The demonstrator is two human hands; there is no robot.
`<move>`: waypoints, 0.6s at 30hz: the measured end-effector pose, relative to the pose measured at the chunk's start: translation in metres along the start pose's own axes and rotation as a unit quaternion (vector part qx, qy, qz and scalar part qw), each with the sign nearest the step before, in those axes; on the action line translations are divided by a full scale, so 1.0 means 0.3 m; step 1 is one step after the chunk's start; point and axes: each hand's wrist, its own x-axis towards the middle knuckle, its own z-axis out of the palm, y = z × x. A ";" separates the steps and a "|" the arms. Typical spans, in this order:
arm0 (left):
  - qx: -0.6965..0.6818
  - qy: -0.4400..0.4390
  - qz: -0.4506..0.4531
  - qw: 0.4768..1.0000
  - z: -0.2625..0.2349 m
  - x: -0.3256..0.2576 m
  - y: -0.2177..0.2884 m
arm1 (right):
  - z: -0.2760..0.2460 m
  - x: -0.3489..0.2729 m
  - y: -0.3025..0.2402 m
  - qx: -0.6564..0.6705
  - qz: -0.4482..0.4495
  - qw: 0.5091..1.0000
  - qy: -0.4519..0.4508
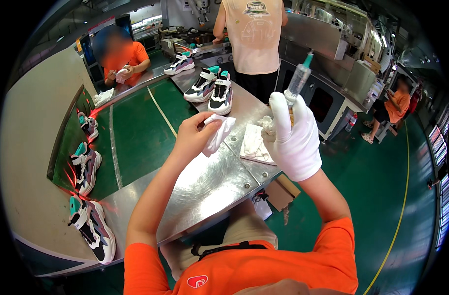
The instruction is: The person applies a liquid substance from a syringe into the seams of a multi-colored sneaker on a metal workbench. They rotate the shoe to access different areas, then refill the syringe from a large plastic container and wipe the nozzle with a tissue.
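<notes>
My bare left hand [195,133] is closed on a crumpled white cloth [219,133] above the metal tabletop. In a white glove, my right hand [297,140] grips a clear plastic bottle [298,79] with a teal tip that points up; its lower end is hidden behind the fingers. Under and beside the glove lies a pad of white cloths [254,142] at the table's edge. Just beyond my left hand stand two white, black and purple sneakers [220,93] [202,84] with teal linings, touching or nearly so.
Another sneaker [179,63] stands farther back. More sneakers [92,228] [87,168] line the left side by the green conveyor belt [141,132]. A co-worker in orange [133,56] handles something white at the far left. Another person [254,39] stands beyond the table. A cardboard box [281,191] sits below its edge.
</notes>
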 end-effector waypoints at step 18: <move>-0.013 -0.006 0.000 1.000 0.014 -0.001 0.020 | 0.001 -0.008 0.040 -0.032 0.007 0.994 0.103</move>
